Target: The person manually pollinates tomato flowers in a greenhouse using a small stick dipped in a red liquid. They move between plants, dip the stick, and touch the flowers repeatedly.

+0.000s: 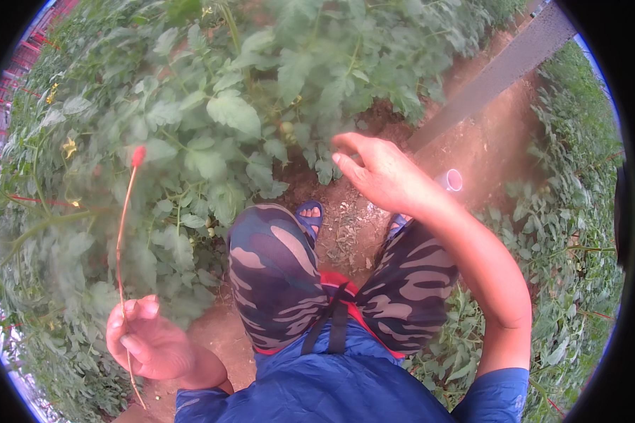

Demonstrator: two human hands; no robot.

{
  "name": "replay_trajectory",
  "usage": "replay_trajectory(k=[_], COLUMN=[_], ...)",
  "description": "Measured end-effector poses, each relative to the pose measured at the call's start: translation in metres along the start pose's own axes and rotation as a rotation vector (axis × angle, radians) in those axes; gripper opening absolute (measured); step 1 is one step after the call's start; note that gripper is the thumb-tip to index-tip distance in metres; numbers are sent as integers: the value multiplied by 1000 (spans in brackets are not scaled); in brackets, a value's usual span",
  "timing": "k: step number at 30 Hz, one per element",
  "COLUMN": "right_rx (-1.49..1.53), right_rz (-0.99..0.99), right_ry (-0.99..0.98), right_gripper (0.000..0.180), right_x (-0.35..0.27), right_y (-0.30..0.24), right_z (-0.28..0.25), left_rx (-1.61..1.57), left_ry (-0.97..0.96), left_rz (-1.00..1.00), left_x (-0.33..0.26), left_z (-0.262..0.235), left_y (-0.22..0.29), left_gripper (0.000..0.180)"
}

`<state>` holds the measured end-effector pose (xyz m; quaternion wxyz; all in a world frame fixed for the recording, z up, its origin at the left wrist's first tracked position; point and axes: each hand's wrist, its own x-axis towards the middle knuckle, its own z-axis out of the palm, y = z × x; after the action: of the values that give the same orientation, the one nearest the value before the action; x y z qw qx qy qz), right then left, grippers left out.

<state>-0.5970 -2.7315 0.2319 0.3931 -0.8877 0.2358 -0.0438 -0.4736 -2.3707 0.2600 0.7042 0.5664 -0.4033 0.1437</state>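
Observation:
My left hand (150, 341) is closed at the lower left, pinching a thin brown stick (118, 254) between thumb and fingers. The stick stands nearly upright, and its upper end carries a red tip (139, 156). Leafy tomato plants (212, 158) fill the left and far side, with yellow flowers (69, 147) near the red tip. Out in front of my knees, my right hand (377, 169) reaches toward the foliage. Its thumb and forefinger are bent with a gap between them, and nothing shows in them. Small green tomatoes (287, 130) hang among leaves just left of that hand.
A grey post (497, 70) slants across the upper right. Beside the soil path (504, 134), a small pinkish cup (453, 180) sits past my right forearm. Another row of plants (571, 211) borders the right. My camouflage-clad legs (279, 275) are bent below me, sandals on the soil.

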Motion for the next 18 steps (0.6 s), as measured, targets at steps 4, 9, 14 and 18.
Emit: replay_trajectory(k=[4, 9, 14, 18], right_rx=[49, 735, 962, 1036], right_rz=[276, 456, 457, 442], right_ry=[-43, 60, 56, 33], right_gripper=[63, 62, 38, 31], right_x=[106, 168, 190, 193], right_y=[52, 73, 70, 73], right_z=[20, 73, 82, 80], left_rx=[16, 7, 133, 183], left_ry=[-23, -108, -90, -55], left_rz=[-56, -93, -148, -170], left_x=[-10, -14, -15, -16], left_z=[18, 18, 23, 36], left_y=[3, 7, 6, 7], left_gripper=[28, 30, 26, 26])
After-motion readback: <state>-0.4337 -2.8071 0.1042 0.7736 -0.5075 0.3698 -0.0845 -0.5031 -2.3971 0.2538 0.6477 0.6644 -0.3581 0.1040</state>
